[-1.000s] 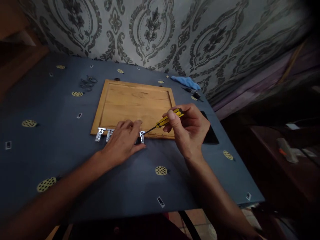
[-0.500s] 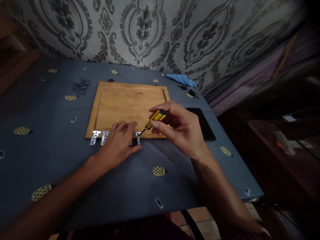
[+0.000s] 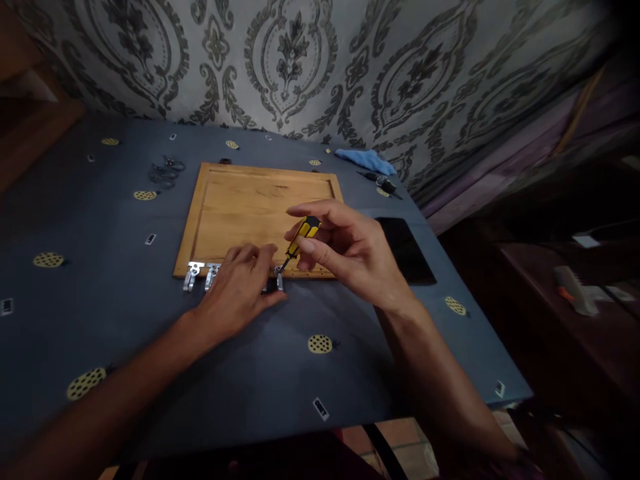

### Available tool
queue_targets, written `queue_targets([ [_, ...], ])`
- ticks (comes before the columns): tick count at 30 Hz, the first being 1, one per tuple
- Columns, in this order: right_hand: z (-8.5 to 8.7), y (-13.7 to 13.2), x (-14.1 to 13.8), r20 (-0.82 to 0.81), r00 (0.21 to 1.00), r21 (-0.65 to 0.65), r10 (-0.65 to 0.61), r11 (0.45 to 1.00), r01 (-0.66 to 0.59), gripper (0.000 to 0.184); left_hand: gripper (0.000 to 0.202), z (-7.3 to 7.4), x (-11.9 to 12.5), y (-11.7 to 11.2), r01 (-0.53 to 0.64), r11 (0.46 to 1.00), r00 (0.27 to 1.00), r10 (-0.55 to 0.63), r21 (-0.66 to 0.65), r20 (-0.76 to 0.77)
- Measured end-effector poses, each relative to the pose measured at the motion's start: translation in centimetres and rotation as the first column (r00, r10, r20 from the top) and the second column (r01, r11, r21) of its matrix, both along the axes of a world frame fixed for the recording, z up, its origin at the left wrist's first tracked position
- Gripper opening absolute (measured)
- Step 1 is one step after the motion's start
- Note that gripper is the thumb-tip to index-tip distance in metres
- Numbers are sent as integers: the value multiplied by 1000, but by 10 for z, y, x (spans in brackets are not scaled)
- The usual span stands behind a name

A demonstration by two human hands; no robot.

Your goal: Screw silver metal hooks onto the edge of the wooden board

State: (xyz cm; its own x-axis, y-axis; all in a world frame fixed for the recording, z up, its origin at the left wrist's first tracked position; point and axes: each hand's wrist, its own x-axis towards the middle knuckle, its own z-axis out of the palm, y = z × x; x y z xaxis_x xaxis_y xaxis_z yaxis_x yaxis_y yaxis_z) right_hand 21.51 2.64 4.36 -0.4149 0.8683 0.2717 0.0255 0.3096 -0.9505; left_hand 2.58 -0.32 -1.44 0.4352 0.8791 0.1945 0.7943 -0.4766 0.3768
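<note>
Pinched in your right hand (image 3: 350,257), the screwdriver (image 3: 303,237) meets a hinge (image 3: 280,283)! Your left hand (image 3: 239,283) covers the panel (image 3: 240,210) edge, its hold unclear; tablecloth (image 3: 250,373) labels (image 3: 321,409) blur past reading.

The panel (image 3: 240,207) is made of wood, smooth and faintly streaked with dark grain. The hinges (image 3: 193,277) are formed of bright, shiny metal. The screwdriver handle (image 3: 306,229) is made of yellow and black plastic, and the thin shaft (image 3: 283,265) of metal. The table covering (image 3: 240,393) is seen as matt blue-grey sheeting. Rumpled fabric is shown by the blue cloth (image 3: 367,161); the black slab (image 3: 407,250) is finished smooth.
</note>
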Motion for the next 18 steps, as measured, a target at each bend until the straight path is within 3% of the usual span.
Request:
queue_targets([
  [2, 2, -1, 4, 36, 999, 12, 12, 1000, -12, 28, 57, -1, 0, 0, 6, 1000, 1000, -6, 4, 5],
  [5, 1, -2, 3, 22, 996, 7, -85, 996, 85, 25, 57, -2, -1, 0, 7, 1000, 1000, -7, 17, 3],
  [9, -6, -2, -5, -68, 981, -16, -180, 984, 179, 37, 58, -1, -1, 0, -2, 1000, 1000, 2, 8, -12],
  [18, -2, -9, 4, 19, 996, 1, -93, 996, 93, 34, 58, -3, -2, 0, 19, 1000, 1000, -19, 23, 3],
])
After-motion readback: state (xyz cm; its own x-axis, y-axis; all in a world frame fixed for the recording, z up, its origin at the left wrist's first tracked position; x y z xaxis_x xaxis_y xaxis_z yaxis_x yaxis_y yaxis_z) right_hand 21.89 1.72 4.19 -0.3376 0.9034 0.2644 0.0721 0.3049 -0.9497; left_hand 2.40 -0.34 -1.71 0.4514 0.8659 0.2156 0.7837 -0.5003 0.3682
